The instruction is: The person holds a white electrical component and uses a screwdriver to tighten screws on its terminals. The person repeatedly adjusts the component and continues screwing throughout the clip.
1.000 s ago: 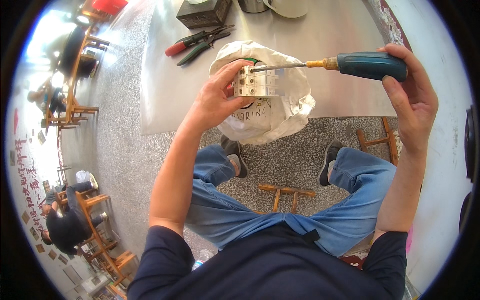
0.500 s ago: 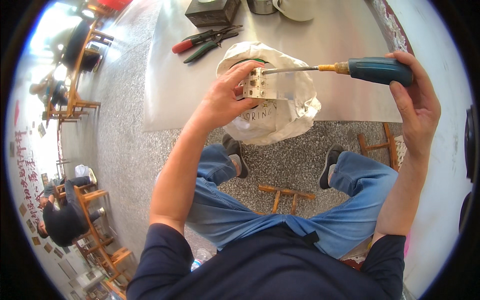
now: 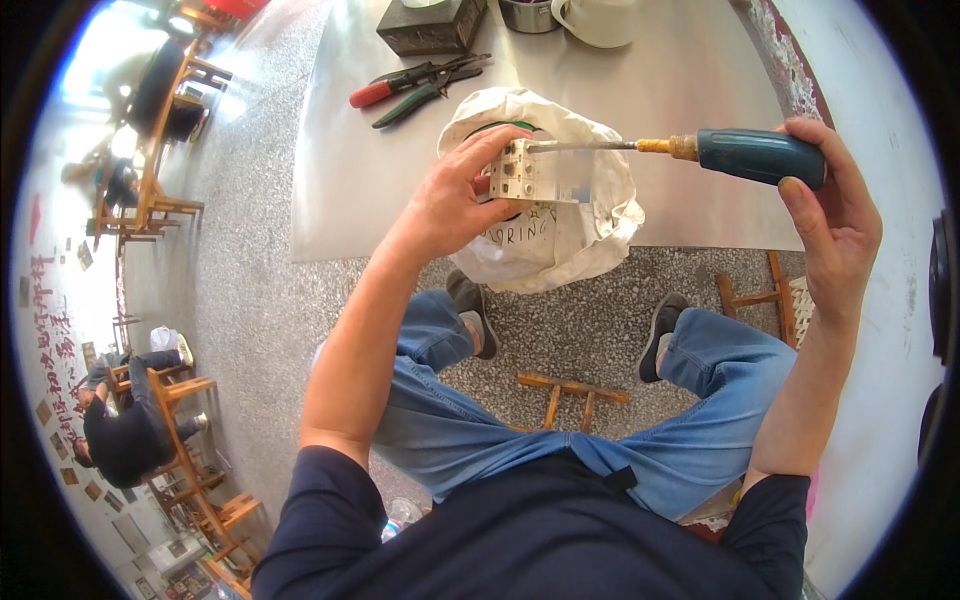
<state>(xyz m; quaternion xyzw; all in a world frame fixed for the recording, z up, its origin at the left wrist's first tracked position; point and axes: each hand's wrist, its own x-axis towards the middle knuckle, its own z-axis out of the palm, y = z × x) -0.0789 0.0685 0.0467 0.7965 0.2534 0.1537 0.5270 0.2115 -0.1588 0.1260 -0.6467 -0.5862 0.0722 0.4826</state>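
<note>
my left hand (image 3: 450, 207) has hold of the white circuit breaker block (image 3: 545, 180), as it looks to me. the grip there is closed upon it, thumb on the near side and fingers on the far side. this block is over the off-white cloth piece (image 3: 520, 265), at the near edge of the metal-covered worktop (image 3: 710, 205); if it rests on the cloth i cannot tell.

my right hand (image 3: 838, 215) has the dark-handled screwdriver (image 3: 685, 147) by the right end of its handle. here the grip is only a pinch of thumb and fingertips, with the palm not wrapped around. the shaft points left, and its tip is at the far row of screw openings; whether the blade sits in the slot is too small to see.

i judge that the step in hand is the work on one terminal screw. the next move seems to call for a steady block, the shaft in line with the screw, and a small turn with light push.

farther left lie the pliers (image 3: 410, 106) with red and green handles, near the dark tissue box (image 3: 430, 30).
</note>
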